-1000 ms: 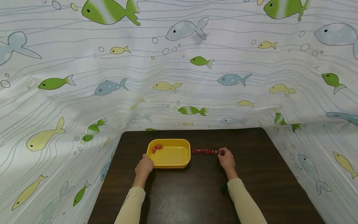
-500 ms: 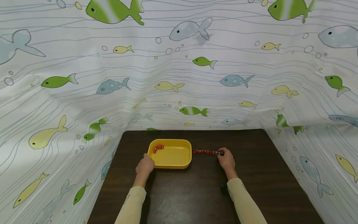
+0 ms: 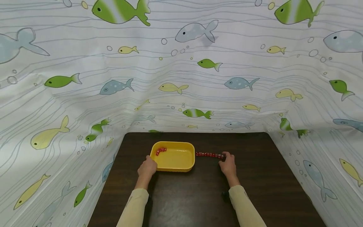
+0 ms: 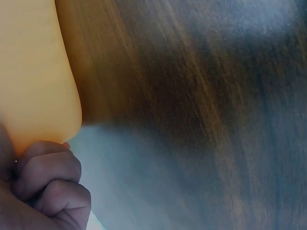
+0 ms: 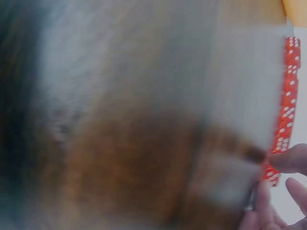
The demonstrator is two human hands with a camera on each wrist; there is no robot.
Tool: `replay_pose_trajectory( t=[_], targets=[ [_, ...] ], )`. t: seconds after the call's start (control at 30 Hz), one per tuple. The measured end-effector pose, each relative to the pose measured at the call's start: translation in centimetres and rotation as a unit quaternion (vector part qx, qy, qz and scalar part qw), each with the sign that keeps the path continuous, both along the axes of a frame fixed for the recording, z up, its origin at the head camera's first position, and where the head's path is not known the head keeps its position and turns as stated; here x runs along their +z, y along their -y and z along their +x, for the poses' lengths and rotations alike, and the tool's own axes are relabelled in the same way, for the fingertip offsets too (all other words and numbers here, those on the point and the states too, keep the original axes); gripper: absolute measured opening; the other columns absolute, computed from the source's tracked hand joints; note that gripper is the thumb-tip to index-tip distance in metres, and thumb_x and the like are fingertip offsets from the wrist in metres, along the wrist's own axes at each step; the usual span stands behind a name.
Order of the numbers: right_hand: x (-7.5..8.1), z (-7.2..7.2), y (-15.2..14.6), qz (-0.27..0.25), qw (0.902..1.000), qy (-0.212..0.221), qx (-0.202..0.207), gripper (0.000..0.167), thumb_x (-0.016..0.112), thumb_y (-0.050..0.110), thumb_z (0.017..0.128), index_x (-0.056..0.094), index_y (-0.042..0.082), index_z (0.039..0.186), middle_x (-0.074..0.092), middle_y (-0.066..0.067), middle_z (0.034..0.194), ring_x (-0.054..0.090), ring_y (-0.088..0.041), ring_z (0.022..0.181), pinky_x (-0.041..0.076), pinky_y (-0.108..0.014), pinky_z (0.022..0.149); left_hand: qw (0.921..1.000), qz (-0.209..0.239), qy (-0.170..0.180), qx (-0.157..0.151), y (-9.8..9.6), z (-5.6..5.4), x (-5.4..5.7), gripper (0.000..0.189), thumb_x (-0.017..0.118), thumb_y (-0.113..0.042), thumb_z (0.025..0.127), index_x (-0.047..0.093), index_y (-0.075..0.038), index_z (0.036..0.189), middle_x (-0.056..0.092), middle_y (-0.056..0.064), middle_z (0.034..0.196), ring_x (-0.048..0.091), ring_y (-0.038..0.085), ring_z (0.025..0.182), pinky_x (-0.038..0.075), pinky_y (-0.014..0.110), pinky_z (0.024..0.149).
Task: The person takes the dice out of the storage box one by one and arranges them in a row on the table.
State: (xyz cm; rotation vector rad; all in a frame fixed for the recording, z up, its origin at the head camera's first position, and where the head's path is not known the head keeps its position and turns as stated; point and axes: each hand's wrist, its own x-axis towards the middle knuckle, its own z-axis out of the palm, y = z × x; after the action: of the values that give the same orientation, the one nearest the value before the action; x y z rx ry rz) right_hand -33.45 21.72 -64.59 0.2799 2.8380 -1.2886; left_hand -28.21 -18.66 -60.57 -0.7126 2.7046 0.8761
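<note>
The left hand (image 3: 147,167) is clamping its grip, fingers curling, on the near left corner of the yellow tray (image 3: 175,160), which is standing on the dark desk (image 3: 187,198) and holding a short bent line of red dice (image 3: 161,149) toward its far left corner. Just right of the tray, a straight row of red dice (image 3: 208,154) is lying on the desk. The right hand (image 3: 228,167) is hovering at that row's right end, its grip standing apart, though whether a fingertip is touching the dice cannot be told.
</note>
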Motion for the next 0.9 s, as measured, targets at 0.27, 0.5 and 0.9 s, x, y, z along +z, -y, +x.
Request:
replay_pose_trajectory(
  t=[0.27,0.5,0.9],
  targets=[
    [1.7,0.3,2.0,0.071,0.9971,-0.025,-0.009,0.061,0.064,0.026,0.104,0.042,0.009,0.158,0.025,-0.029,0.164,0.06,-0.045,0.106,0.047,-0.061,0.081,0.9999,-0.007,0.008,-0.005,0.2,0.2,0.1,0.053,0.048,-0.02,0.107,0.038,0.008,0.151,0.062,0.022,0.098,0.06,0.035,0.081,0.05,0.051,0.079],
    [3.9,-0.1,6.0,0.072,0.9915,-0.109,-0.004,0.042,0.06,0.026,0.104,0.06,0.01,0.143,0.04,-0.022,0.161,0.054,-0.046,0.135,0.039,-0.07,0.106,0.9998,-0.019,0.002,-0.01,0.2,0.1,0.5,0.058,0.05,-0.022,0.107,0.035,0.007,0.155,0.063,0.022,0.098,0.061,0.034,0.077,0.051,0.048,0.075],
    [5.9,0.1,14.6,0.07,0.9828,-0.153,0.077,0.019,0.069,0.02,0.101,0.076,0.013,0.118,0.077,-0.005,0.113,0.068,-0.026,0.093,0.049,-0.059,0.101,0.9997,-0.013,-0.016,-0.014,0.4,0.3,0.0,0.058,0.05,-0.023,0.107,0.036,0.004,0.156,0.063,0.02,0.094,0.06,0.034,0.075,0.049,0.048,0.072]
  ],
)
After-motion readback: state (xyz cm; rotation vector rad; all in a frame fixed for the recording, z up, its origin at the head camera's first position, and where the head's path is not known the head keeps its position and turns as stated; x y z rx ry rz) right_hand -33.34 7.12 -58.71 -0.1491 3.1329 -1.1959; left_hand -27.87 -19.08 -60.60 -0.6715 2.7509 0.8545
